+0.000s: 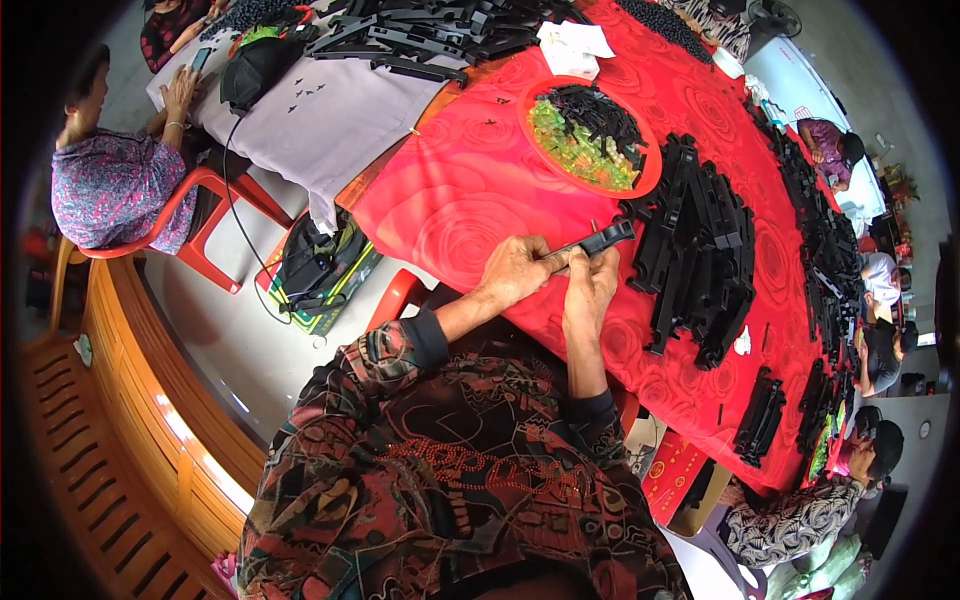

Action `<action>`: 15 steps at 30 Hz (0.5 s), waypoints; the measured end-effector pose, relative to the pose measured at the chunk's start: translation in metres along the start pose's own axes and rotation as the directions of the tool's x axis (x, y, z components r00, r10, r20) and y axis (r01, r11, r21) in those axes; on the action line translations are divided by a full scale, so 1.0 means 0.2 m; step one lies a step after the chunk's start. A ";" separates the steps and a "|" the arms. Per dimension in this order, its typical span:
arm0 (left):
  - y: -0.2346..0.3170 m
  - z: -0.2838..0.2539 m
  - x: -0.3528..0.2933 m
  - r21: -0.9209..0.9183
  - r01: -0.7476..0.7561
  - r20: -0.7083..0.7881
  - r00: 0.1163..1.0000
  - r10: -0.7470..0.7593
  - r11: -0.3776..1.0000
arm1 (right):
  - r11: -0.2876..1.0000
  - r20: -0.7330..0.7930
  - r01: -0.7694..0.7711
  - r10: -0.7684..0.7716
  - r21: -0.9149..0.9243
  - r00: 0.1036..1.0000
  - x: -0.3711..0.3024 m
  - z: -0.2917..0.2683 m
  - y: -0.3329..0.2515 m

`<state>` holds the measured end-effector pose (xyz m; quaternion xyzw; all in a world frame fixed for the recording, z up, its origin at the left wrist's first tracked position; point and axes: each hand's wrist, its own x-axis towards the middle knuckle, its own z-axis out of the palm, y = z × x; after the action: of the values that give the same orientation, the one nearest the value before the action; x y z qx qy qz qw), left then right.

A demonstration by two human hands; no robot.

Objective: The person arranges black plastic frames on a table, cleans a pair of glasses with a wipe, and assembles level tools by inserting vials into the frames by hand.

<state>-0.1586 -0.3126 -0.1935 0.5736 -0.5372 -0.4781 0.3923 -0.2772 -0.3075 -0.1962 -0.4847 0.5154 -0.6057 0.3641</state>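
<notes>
Both hands meet over the near edge of a red rose-patterned tablecloth (pixel 450 190). Between them is a long black plastic part (pixel 608 238), its far end pointing up and to the right. My left hand (pixel 515 268) is closed on the part's near end. The fingers of my right hand (pixel 590 282) wrap around its middle from below. A thin point sticks up beside the part; what it belongs to I cannot make out. Just beyond stands a round orange-red basin (pixel 655 172) with small yellow-green pieces (pixel 575 150) and black pieces (pixel 600 108) inside.
A pile of similar black parts (pixel 700 250) lies right of my hands, with more rows along the far right edge. A white tissue pack (pixel 570 50) stands behind the basin. At left, a person (pixel 120 180) sits on a red chair (pixel 215 190). A black cable (pixel 235 200) hangs nearby.
</notes>
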 end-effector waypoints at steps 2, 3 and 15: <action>0.02 -0.03 -0.01 -0.162 0.075 0.059 0.996 -0.066 0.984 | 0.997 0.084 -0.035 0.030 0.063 0.996 -0.01 0.01 -0.09; 0.02 -0.04 -0.01 -0.198 0.067 0.063 0.996 -0.056 0.978 | 0.977 0.135 -0.117 0.094 0.177 0.986 0.00 0.01 -0.12; 0.05 -0.05 -0.07 -0.422 -0.015 0.119 0.990 0.072 0.907 | 0.960 0.080 -0.046 0.025 0.277 0.997 -0.03 -0.02 -0.14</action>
<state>-0.1508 -0.3003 -0.1787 0.4309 -0.4591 -0.6104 0.4805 -0.2786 -0.2951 -0.1703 -0.4418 0.4195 -0.6469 0.4586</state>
